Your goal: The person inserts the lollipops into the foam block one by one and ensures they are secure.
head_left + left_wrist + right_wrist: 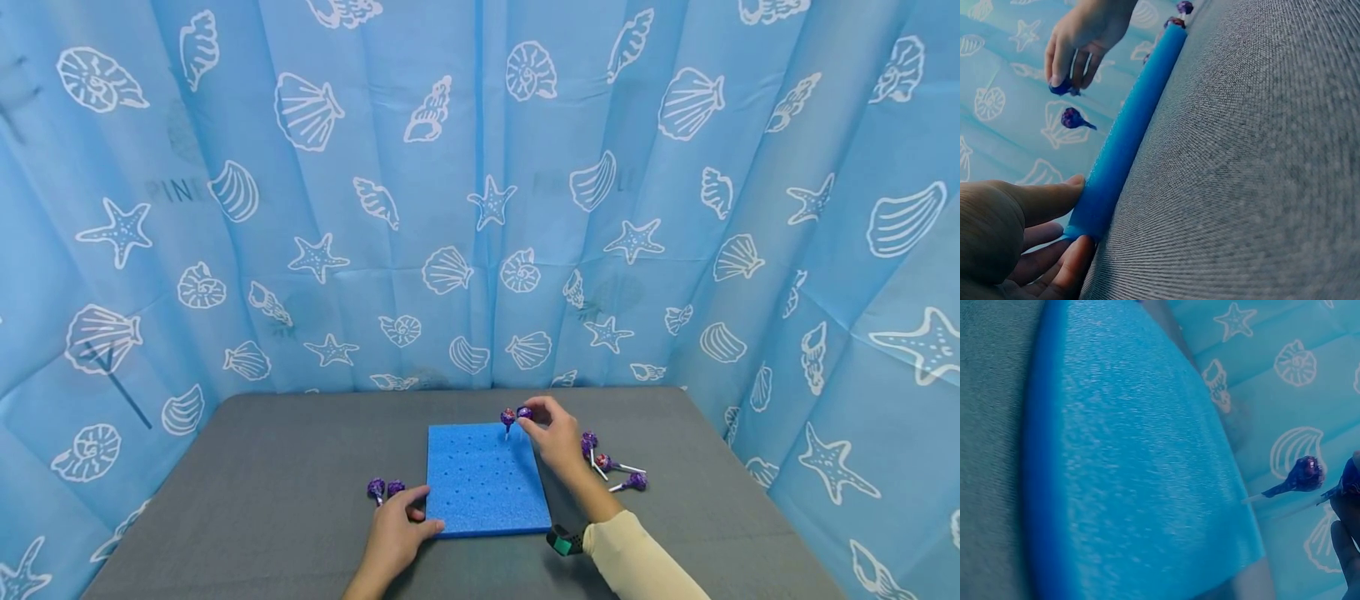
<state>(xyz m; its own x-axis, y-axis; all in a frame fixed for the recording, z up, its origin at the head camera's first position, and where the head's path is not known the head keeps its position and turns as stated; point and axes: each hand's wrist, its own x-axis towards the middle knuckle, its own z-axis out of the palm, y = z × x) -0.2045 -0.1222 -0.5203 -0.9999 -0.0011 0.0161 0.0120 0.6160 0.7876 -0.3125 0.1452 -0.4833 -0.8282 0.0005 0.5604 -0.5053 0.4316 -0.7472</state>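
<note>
A blue foam board (483, 492) dotted with small holes lies flat on the grey table. My left hand (392, 533) grips its near left corner, the thumb (1054, 201) on one face and fingers at the edge. Over the far right part of the board, my right hand (557, 437) pinches a purple-wrapped lollipop (524, 412) by its head. Just left of it, another lollipop (507, 417) stands upright in the board, stick down. The right wrist view shows the standing lollipop (1307, 475) beside the held lollipop (1352, 480); the held one's stick tip is unclear.
Several loose lollipops (603, 463) lie right of the board, near my right forearm. Two more lollipops (377, 488) lie to its left, beside my left hand. A blue curtain (480, 233) with white shells hangs behind the grey table (300, 467).
</note>
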